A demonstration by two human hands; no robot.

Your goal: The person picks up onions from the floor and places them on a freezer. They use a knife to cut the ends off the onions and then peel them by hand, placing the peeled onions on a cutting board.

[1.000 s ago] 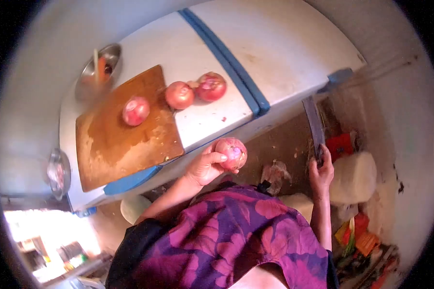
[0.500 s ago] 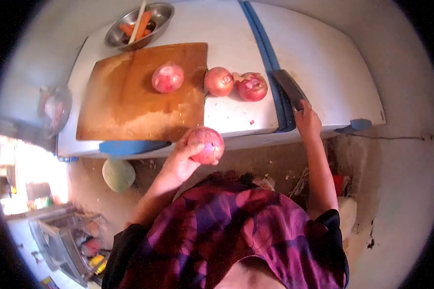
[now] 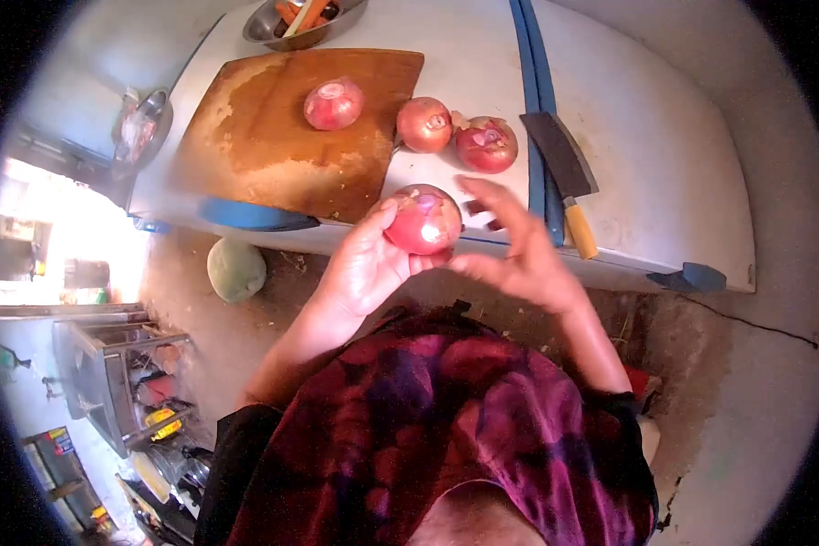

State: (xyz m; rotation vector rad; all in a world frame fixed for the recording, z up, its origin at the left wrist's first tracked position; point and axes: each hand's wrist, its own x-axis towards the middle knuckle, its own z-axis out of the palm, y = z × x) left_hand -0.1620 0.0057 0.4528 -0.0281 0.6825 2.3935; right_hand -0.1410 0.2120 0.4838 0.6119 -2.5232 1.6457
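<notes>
A red onion (image 3: 422,221) rests in my left hand (image 3: 366,268), whose fingers wrap round its left side and underside. My right hand (image 3: 522,255) is just right of that onion, fingers spread and holding nothing. A cleaver (image 3: 562,156) with a yellow handle lies flat across the blue strip, its handle toward me. Another onion (image 3: 334,104), with a pale cut-looking top, sits on the wooden cutting board (image 3: 273,136). Beside the board, a third onion (image 3: 424,125) touches a further one (image 3: 486,144) with loose, peeling skin.
A metal bowl (image 3: 314,36) with carrots stands behind the board. Blue strips (image 3: 539,91) run across the white surface (image 3: 646,109). On the floor below lies a pale green melon-like thing (image 3: 237,269). A metal-framed stand (image 3: 109,382) is at the lower left.
My right hand has let go of the cleaver and come left to the held onion, fingers spread. The cleaver now lies on the surface. My left hand has turned the onion and raised it slightly.
</notes>
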